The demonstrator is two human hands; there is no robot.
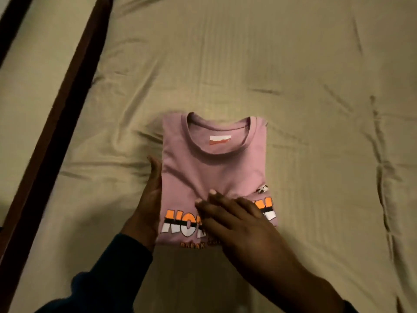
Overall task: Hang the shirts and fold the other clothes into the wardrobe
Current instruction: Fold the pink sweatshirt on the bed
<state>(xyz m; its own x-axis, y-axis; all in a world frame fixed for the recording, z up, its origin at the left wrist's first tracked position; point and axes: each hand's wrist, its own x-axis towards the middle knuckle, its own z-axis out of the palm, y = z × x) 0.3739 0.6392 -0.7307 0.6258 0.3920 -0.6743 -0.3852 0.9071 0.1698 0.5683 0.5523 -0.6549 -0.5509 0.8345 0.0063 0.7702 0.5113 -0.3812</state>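
Observation:
A pink T-shirt [203,168] with orange and white lettering lies folded into a neat rectangle on the bed, collar facing away from me. My left hand [149,199] lies flat against the shirt's left edge, fingers straight. My right hand [239,222] rests palm down on the printed front, fingers straight and pressing on the cloth. It covers part of the lettering.
The bed is covered by a beige sheet [304,109] with shallow wrinkles on every side of the shirt. A dark wooden bed frame [56,136] runs diagonally along the left.

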